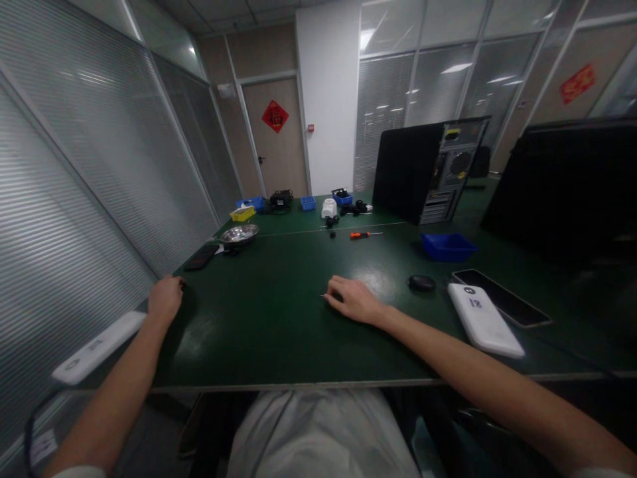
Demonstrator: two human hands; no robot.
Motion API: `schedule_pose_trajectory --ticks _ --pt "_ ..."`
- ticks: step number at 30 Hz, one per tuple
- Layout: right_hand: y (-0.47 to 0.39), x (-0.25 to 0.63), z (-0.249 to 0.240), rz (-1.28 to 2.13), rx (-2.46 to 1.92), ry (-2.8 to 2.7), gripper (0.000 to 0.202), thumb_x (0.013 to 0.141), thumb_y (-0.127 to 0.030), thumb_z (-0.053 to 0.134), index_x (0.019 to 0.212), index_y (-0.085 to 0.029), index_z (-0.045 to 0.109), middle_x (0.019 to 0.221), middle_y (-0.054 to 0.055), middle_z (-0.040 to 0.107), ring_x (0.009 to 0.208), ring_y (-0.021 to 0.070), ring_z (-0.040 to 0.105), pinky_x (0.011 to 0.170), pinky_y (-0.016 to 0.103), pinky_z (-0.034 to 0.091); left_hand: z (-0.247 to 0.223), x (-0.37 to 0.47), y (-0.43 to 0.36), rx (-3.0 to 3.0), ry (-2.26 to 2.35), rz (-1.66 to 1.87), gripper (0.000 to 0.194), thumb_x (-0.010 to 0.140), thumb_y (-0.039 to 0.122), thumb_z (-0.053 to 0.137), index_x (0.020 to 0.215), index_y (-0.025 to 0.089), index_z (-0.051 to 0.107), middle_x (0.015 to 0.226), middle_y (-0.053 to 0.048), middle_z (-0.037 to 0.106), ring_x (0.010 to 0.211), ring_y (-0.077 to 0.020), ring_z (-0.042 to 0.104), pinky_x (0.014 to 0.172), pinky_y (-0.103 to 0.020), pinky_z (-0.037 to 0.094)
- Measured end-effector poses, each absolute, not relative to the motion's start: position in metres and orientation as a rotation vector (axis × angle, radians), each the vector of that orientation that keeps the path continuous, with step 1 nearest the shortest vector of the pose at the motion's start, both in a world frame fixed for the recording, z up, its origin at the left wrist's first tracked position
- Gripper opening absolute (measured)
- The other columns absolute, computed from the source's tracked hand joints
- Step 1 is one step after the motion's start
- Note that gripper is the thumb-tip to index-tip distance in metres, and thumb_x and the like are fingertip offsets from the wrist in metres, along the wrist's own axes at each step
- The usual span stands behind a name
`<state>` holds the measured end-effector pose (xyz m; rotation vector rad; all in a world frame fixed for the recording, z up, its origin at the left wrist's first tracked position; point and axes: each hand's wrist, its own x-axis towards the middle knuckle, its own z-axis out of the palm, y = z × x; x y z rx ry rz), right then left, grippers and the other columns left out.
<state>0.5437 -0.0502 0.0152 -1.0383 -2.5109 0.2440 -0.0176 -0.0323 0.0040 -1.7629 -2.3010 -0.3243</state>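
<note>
Nearest to us, below the table's front edge, is a light grey garment (pixel 318 435). Over the middle of the green table (pixel 259 312), our right hand (pixel 352 300) has its grip together on a thin pale piece (pixel 322 296), which pokes out from the fingertips; most of it is hidden, so we cannot tell what it is. Our left hand (pixel 166 297) is by the table's left side, fingers curled, and we cannot tell whether its grip is closed on anything.

Beyond the right hand we see an orange-and-black screwdriver (pixel 359 235), and to its right a blue tray (pixel 448 247). A rounded black object (pixel 422 283) sits nearer, with a white device (pixel 484 318) and a flat black slab (pixel 507 300) further right. Another white device (pixel 97 348) is beside our left forearm.

Past the left hand are a dark flat case (pixel 202 257) and a shiny metal bowl (pixel 239 234), then a yellow tray (pixel 243 214). Toward the far edge we find a small blue bin (pixel 308 203), a white part (pixel 329 208) and, to the right, an upright computer case (pixel 408 172).
</note>
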Motion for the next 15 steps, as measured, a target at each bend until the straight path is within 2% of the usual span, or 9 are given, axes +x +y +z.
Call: schedule_pose_trajectory --ticks 5,15 --pt "-0.0475 0.5439 0.0111 0.223 -1.023 -2.507 0.017 0.101 -0.035 0.055 0.099 -0.019 0.061 0.099 0.003 0.063 0.077 0.0134 0.057 0.065 0.026 0.037 0.0063 -0.0143 -0.0341 -1.709 -2.261 -0.19 0.042 0.091 0.019 0.041 0.115 0.008 0.074 0.116 -0.022 0.068 0.109 -0.0365 0.064 0.092 -0.042 0.051" --pt "-0.0504 0.5443 0.0138 0.208 -1.02 -2.506 0.017 0.102 -0.035 0.054 0.1 -0.02 0.062 0.1 0.003 0.063 0.077 0.0131 0.057 0.065 0.026 0.036 0.0028 -0.0182 -0.0311 -1.648 -2.295 -0.255 0.043 0.093 0.025 0.041 0.109 0.005 0.076 0.109 -0.024 0.069 0.105 -0.0369 0.065 0.092 -0.043 0.05"
